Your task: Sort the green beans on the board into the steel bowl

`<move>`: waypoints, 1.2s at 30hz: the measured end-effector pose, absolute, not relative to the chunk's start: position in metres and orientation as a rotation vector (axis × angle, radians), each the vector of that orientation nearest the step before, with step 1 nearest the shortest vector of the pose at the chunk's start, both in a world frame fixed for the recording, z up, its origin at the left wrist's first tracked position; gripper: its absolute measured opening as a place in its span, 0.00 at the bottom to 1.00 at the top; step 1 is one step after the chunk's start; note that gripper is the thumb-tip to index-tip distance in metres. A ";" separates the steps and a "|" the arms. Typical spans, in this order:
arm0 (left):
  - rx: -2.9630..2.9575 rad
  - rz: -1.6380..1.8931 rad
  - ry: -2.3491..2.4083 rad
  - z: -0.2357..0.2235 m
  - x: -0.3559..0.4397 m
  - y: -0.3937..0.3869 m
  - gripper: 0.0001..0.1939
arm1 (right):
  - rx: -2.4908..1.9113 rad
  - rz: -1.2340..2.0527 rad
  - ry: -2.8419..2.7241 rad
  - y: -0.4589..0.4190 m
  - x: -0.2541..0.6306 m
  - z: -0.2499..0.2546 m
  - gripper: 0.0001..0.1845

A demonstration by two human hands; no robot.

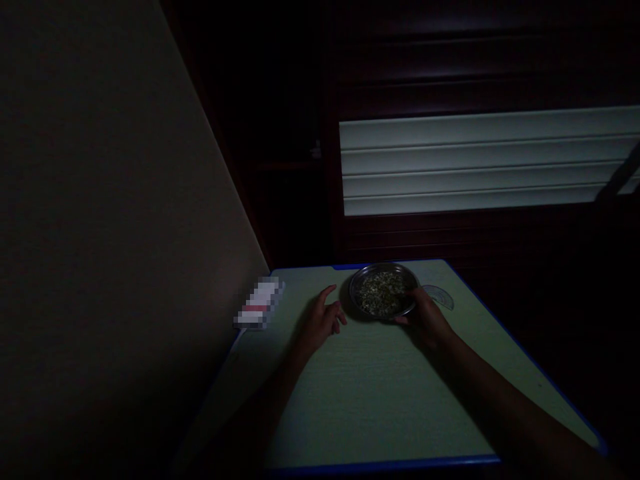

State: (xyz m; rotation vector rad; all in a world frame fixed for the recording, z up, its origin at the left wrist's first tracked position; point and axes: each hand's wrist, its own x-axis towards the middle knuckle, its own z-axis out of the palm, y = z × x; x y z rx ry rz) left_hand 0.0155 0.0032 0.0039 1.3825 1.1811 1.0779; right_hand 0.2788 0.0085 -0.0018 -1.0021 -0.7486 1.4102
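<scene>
A round metal bowl stands near the far edge of the small table, filled with a layer of small mixed light and dark grains or seeds. My right hand grips the bowl's near right rim, with the thumb over the edge and the fingers low on the outside. Just left of the bowl, my left hand hovers over or rests on the tabletop; which of these I cannot tell. Its fingers are apart and curved, holding nothing and not touching the bowl.
The pale green table has a blue edge. A clear protractor lies right of the bowl. At the left edge sits a blurred white object with a reddish band. A wall rises on the left, dark wooden furniture behind. The light is dim.
</scene>
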 end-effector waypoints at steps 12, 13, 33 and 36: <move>1.622 1.138 1.302 -0.012 -0.002 0.022 0.17 | -1.173 1.136 -0.827 0.004 0.284 0.015 0.21; 1.638 1.146 1.312 -0.013 -0.003 0.023 0.16 | -1.182 1.119 -0.844 0.003 0.283 0.017 0.22; 2.534 0.481 1.414 -0.021 0.007 0.008 0.46 | -1.398 0.642 -1.144 -0.005 0.279 0.025 0.32; 2.599 0.381 1.433 -0.024 0.007 0.007 0.46 | -1.426 0.610 -1.164 -0.006 0.279 0.024 0.34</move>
